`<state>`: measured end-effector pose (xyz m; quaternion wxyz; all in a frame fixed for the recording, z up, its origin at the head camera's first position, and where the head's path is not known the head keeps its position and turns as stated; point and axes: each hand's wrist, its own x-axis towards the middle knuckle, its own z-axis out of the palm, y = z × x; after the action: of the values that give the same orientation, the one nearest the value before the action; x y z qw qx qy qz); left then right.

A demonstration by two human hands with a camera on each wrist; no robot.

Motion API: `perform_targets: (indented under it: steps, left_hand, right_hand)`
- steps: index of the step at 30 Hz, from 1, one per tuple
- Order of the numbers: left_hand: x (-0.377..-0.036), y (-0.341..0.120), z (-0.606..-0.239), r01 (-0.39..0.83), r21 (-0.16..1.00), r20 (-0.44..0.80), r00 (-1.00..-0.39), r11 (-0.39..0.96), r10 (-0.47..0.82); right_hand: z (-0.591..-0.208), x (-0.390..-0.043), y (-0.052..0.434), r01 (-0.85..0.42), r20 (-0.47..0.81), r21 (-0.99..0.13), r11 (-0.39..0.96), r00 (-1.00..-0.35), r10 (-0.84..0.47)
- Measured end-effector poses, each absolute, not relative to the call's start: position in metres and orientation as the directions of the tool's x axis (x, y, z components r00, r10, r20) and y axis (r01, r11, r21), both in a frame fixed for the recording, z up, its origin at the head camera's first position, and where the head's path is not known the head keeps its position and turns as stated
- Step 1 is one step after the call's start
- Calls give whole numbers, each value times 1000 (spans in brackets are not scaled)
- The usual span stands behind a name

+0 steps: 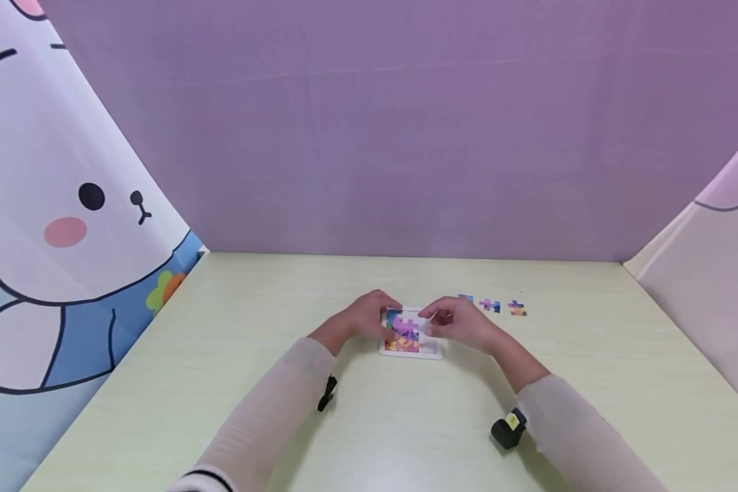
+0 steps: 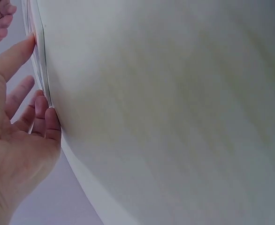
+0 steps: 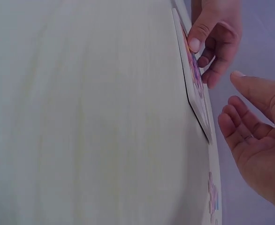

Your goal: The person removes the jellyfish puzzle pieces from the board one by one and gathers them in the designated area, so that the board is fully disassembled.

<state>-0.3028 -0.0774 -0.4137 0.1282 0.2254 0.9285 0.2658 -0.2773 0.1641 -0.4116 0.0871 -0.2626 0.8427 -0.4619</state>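
Observation:
A white puzzle tray (image 1: 430, 354) lies on the table, its left part filled with colourful jigsaw pieces (image 1: 404, 342). My left hand (image 1: 369, 316) rests at the tray's left side, thumb and fingers spread apart. In the left wrist view, the left thumb (image 2: 20, 56) reaches onto the tray and the other fingertips sit at its edge. Over the tray's right side hovers my right hand (image 1: 464, 321). The right wrist view shows this right hand (image 3: 259, 133) with thumb and loosely bent fingers apart, nothing visible between them.
Behind and right of the right hand, loose jigsaw pieces lie on the table: one (image 1: 490, 305), another (image 1: 517, 308) and a partly hidden one (image 1: 465, 297). A purple backdrop (image 1: 406, 137) rises behind the table (image 1: 270, 301). Dark wrist devices, including one on the right (image 1: 509, 429), hang under the sleeves.

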Motion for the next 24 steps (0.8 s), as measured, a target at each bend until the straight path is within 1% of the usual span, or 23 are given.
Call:
perform_targets:
  steps: [3,12,17,24]
  left_hand:
    - [-302,-77,-412,357,553,-115,-862,753,493]
    - [-302,-76,-411,368,534,-129,-854,761,504]
    - [-302,-77,-410,347,539,-158,-853,767,497]
    - [-300,-78,-405,318,541,-210,-845,779,491]
  right_hand:
    - [-412,-279,160,-368,90,-814,448,-843,-530]
    - [-411,-283,149,-342,15,-792,506,-839,-544]
    - [-414,-287,146,-328,-31,-776,539,-834,-551]
    - [-417,-292,143,-346,-46,-761,549,-815,-577]
